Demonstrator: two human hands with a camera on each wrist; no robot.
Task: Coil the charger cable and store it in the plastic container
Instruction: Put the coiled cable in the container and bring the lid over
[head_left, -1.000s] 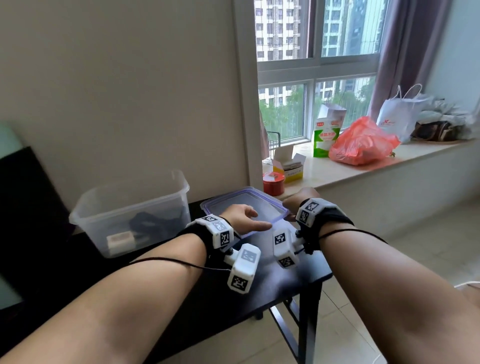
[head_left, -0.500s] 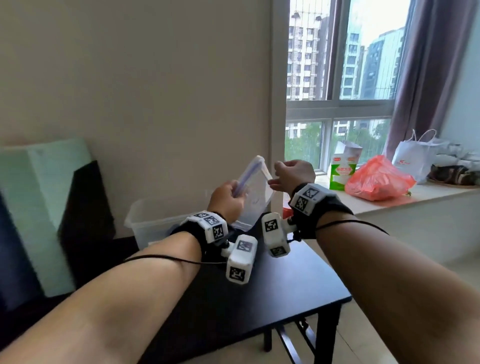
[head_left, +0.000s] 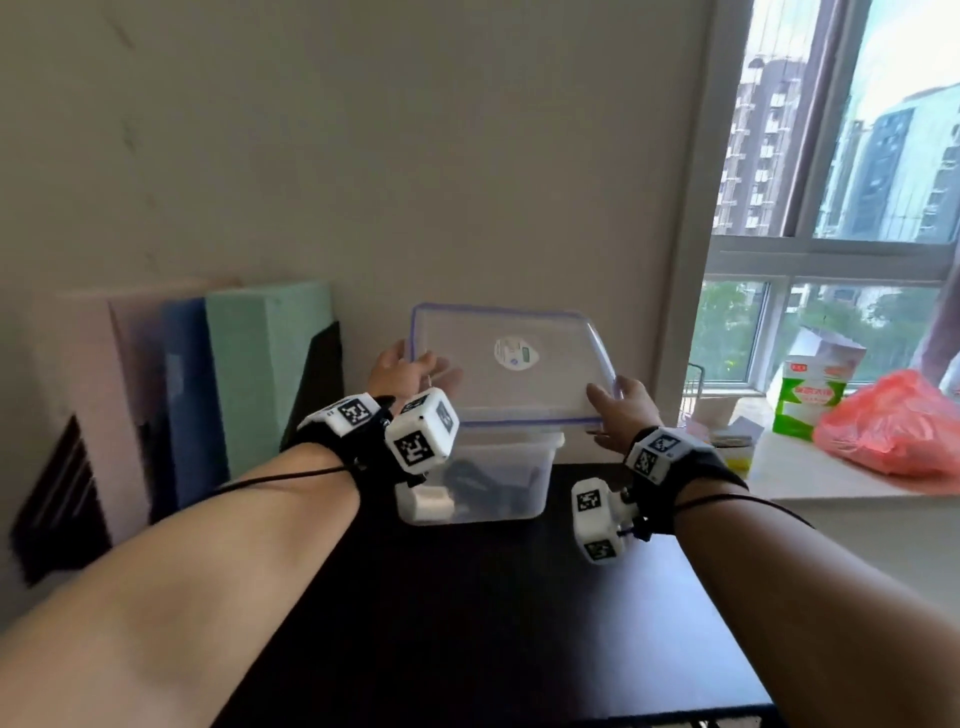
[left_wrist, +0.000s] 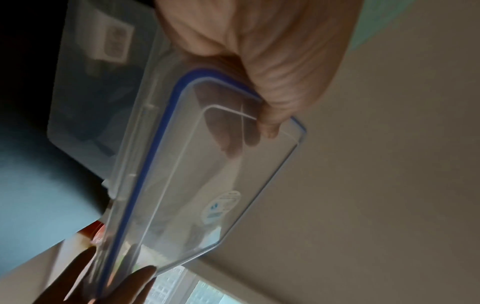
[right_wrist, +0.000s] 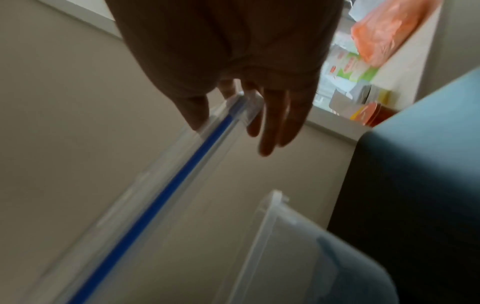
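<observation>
A clear plastic lid (head_left: 511, 364) with a blue seal hangs tilted above the clear plastic container (head_left: 498, 478) on the black table (head_left: 493, 597). My left hand (head_left: 410, 371) grips the lid's left edge, thumb on top and fingers beneath (left_wrist: 233, 131). My right hand (head_left: 615, 402) pinches the right corner of the lid (right_wrist: 233, 111). Inside the container lie the black coiled cable (head_left: 483, 480) and a white charger block (head_left: 428, 501); the left wrist view shows the charger block (left_wrist: 114, 43) through the wall.
Foam boards (head_left: 260, 374) lean on the wall left of the table. A windowsill on the right holds a red plastic bag (head_left: 893, 431), a green-and-white carton (head_left: 808, 397) and small boxes. The wall stands close behind the container.
The lid was picked up from the table on the right, held upright, then carried left and laid nearly flat over the container. Both hands moved with it.
</observation>
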